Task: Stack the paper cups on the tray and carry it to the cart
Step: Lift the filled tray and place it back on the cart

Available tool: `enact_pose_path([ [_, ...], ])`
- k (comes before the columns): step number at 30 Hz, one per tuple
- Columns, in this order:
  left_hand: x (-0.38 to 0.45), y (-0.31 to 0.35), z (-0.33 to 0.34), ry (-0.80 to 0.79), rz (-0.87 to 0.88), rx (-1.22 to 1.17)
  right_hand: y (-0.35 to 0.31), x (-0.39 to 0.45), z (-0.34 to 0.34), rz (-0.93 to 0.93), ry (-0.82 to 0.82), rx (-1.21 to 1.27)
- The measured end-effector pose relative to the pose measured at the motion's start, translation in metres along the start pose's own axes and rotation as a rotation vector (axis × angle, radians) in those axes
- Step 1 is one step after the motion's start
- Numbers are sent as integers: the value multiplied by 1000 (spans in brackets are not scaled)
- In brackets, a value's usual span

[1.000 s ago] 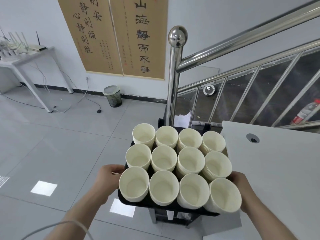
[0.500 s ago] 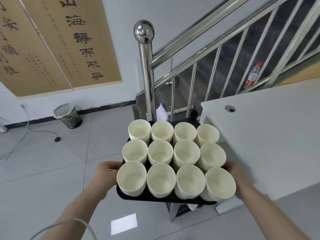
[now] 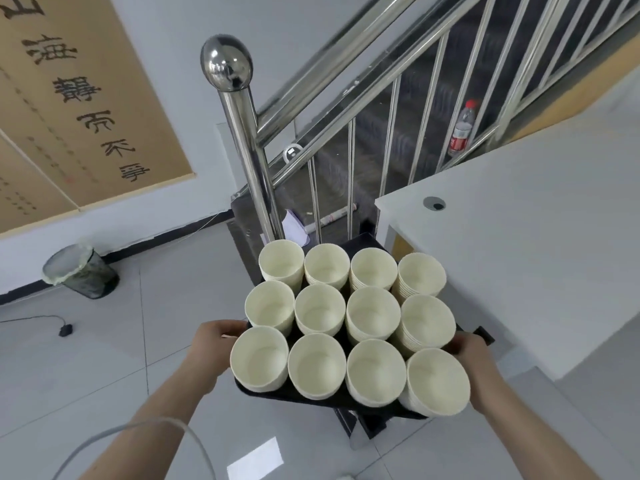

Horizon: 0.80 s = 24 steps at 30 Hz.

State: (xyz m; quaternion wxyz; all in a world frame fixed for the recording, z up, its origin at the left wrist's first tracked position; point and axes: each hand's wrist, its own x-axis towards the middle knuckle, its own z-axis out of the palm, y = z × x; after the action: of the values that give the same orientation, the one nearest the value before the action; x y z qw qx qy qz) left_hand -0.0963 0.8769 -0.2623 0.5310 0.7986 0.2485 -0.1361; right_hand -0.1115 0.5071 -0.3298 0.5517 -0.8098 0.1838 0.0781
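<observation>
The black tray (image 3: 277, 396), packed with twelve stacks of paper cups (image 3: 346, 317), is held level just in front of the steel newel post (image 3: 249, 150). The left hand (image 3: 214, 348) grips the tray's left edge with curled fingers, the right hand (image 3: 474, 358) its right edge likewise, beside the white table (image 3: 536, 237).

The tray (image 3: 360, 399) of paper cups (image 3: 346, 327) has been carried nearer the stair post (image 3: 247, 147).
</observation>
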Motion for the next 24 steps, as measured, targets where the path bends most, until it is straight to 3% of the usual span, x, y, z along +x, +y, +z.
enact_pose_path([
  [7, 69, 29, 2, -129, 87, 85, -15, -5, 15, 97, 122, 62],
  [15, 151, 64, 8, -327, 227, 252, -10, -29, 56, 220, 391, 157],
  [24, 194, 102, 47, -518, 364, 406, -2, -47, 83, 340, 604, 248],
])
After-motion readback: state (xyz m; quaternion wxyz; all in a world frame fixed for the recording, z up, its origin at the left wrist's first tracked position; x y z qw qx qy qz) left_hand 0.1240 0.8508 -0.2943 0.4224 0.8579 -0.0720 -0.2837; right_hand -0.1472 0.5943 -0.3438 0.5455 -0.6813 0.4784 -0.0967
